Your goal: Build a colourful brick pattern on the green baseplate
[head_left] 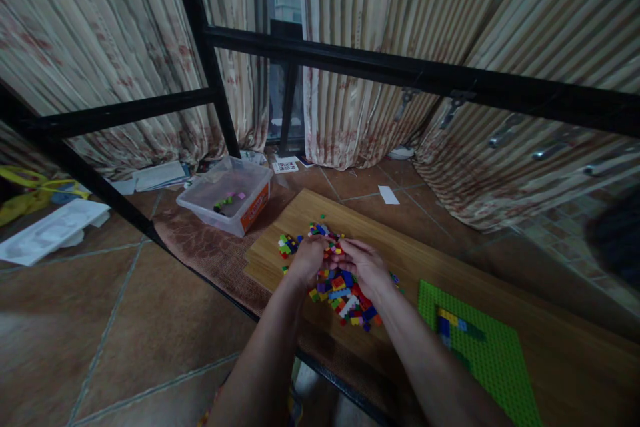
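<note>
At the far left, white papers [47, 230] are spread on the tiled floor [125, 333], with a yellow bag [30, 190] behind them. A black frame [210, 67] is seen crossing the view in front of striped curtains [100, 33]. Further right, a clear tub [227, 195] is set on a brown mat [200, 247], just off the corner of the wooden board [450, 260]; a few small bricks are seen inside it.

On the board, a pile of coloured bricks [340, 293] is heaped near its left end. The left hand [307, 260] is laid on the pile's left side, fingers curled down into the bricks; whether anything is pinched cannot be told, since the fingertips are hidden. A small cluster of bricks [287, 245] is seen just beside this hand, to its left. The right hand [365, 265] is placed on the pile's upper right, fingers bent and pointed toward the left hand, the two hands being almost touching at the fingertips. Red pieces are seen between the fingertips, but a firm hold on them cannot be made out.

To the right, apart from the pile, a green baseplate [493, 353] is laid flat on the board, with a few yellow, blue and green bricks [453, 323] fixed on its upper left part. A white slip [389, 195] is seen on the floor beyond the board.
</note>
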A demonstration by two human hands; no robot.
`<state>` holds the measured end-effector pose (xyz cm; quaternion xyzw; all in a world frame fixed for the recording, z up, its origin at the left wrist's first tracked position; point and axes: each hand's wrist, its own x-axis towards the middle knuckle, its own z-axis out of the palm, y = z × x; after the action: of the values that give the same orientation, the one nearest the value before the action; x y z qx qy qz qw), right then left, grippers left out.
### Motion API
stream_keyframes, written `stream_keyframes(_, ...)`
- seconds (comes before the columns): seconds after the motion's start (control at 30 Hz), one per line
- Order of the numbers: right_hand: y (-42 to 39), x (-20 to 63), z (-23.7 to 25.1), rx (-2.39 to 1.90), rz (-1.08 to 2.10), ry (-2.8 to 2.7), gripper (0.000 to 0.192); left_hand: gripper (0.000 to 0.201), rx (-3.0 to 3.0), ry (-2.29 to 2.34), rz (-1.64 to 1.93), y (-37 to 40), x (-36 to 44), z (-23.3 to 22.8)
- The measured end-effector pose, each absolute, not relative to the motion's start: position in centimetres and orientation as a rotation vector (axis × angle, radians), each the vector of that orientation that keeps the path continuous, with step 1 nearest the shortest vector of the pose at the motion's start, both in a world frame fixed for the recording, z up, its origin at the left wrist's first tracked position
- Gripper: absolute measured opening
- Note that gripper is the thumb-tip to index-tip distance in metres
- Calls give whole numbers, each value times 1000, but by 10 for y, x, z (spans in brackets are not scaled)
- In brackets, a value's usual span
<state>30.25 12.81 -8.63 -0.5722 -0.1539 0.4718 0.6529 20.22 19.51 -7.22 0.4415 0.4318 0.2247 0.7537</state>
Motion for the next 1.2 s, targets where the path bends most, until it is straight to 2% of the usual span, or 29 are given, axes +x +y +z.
stream_keyframes(0.37, 137, 298, -87, -1292, 956, -366, 34, 23, 972, 774, 554, 192, 200, -80)
stream_keyframes(0.6, 138, 300, -92, -1292, 952, -359, 34, 13, 1118, 915, 566, 195, 200, -86)
stream_keyframes(0.83, 147, 314, -100, -1786, 574, -1110, 10, 9, 1410, 1143, 584, 208, 188, -90)
stream_keyframes(1.07, 168, 323, -94, -1946, 432, -1352, 18, 16, 1629, 1236, 553, 204, 188, -84)
stream_keyframes(1.2, 197, 337, -97, -2064, 375, -1495, 29, 23, 1466, 1195, 569, 208, 186, -89)
